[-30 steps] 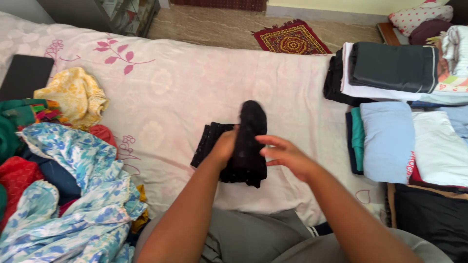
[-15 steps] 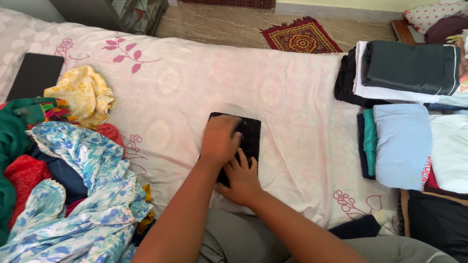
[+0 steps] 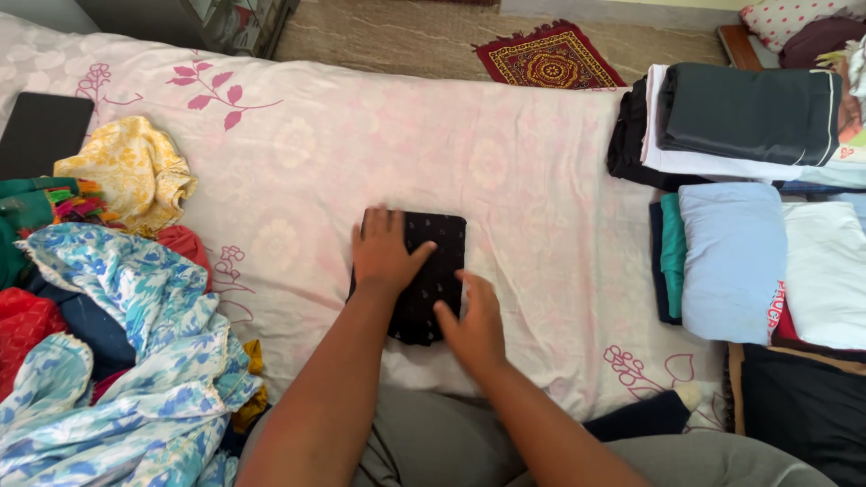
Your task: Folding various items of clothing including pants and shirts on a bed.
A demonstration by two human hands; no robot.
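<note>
While both palms lie flat with fingers spread, the right hand presses the near edge of the black cloth, a folded, faintly dotted rectangle mid-bed; the left hand covers its far-left corner. Beyond, smooth pink floral sheet; farther right, squared folded stacks.

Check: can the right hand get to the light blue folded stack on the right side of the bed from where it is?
Probably yes. The right hand rests on the black folded cloth, and only bare pink bedsheet lies between it and the light blue stack. Nothing blocks the way.
</note>
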